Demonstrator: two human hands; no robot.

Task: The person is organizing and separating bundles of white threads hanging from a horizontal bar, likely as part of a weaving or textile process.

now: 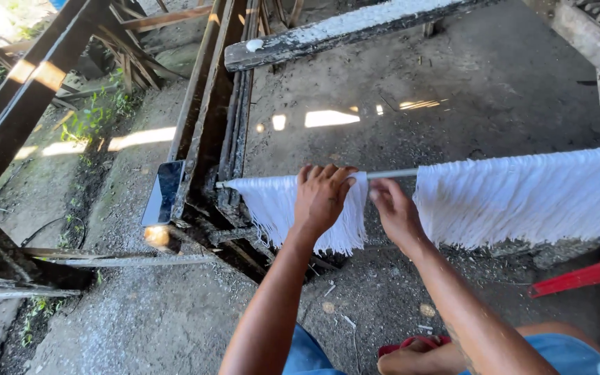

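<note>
A thin metal rod [392,173] runs level across the view, its left end resting on a dark wooden frame [206,125]. White noodle-like strands hang from it in two bunches: a small left bunch [265,205] and a wide right bunch [529,198]. My left hand [322,196] lies over the right part of the left bunch, its fingers curled over the rod. Beside it, my right hand [392,212] pinches strands just under the bare stretch of rod between the bunches.
A dark phone [163,192] leans on the wooden frame at the left. A pale wooden beam [342,29] crosses overhead. Something red and plastic [581,276] lies at the right on the concrete floor [439,83]. My knees in blue shorts show below.
</note>
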